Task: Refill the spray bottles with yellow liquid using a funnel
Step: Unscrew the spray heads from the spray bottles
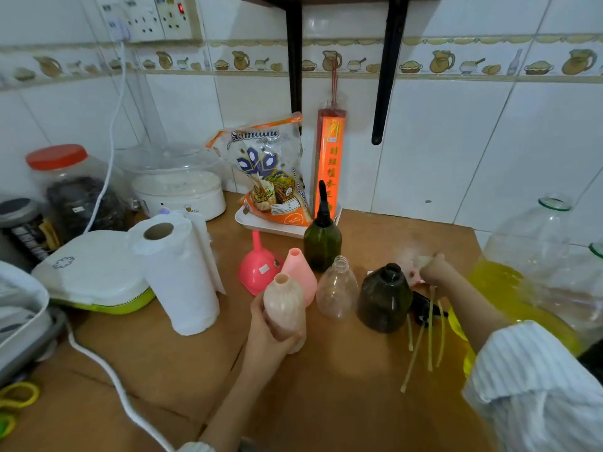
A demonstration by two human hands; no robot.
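My left hand [272,331] grips a pale pink open bottle [284,305] and holds it just above the table. Behind it stand a second pink bottle [300,272], a clear open bottle [336,288], a dark brown open bottle [385,298] and a green bottle [322,239] with a black spray top. A pink funnel [257,262] lies tipped beside them. My right hand [434,270] pinches a blurred pale pink spray head [412,264] behind the brown bottle. Several yellowish dip tubes [424,334] and a black spray head [422,308] lie on the table. A large clear jug [535,282] holds yellow liquid at the right.
A paper towel roll [179,275] stands left of the bottles. A white cable [107,370] crosses the wooden table [326,386]. A white tray [261,223] with a snack bag and an incense pack stands by the tiled wall. Jars and appliances crowd the left side.
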